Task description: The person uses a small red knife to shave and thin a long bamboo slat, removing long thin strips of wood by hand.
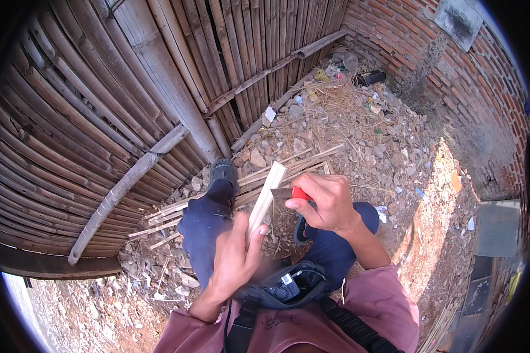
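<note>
My left hand (232,256) is wrapped around the lower part of a pale wooden strip (267,197), which slants up and away from me. A lengthwise line runs along the strip; whether it is one piece or two pressed together I cannot tell. In my right hand (331,203) is a knife (301,193) with a red handle, pinched between thumb and fingers. Its short dark blade points left and meets the strip's right edge, above my left hand. Under the strip, several long thin bamboo slats (250,183) lie on the ground past my feet.
A bamboo slat wall (76,117) with a round pole (126,185) stands at the left. Ahead, rubble (365,138) with straw and litter covers the ground up to a brick wall (394,53). A dark pouch (294,288) hangs at my waist. Boards (497,229) lean at the right.
</note>
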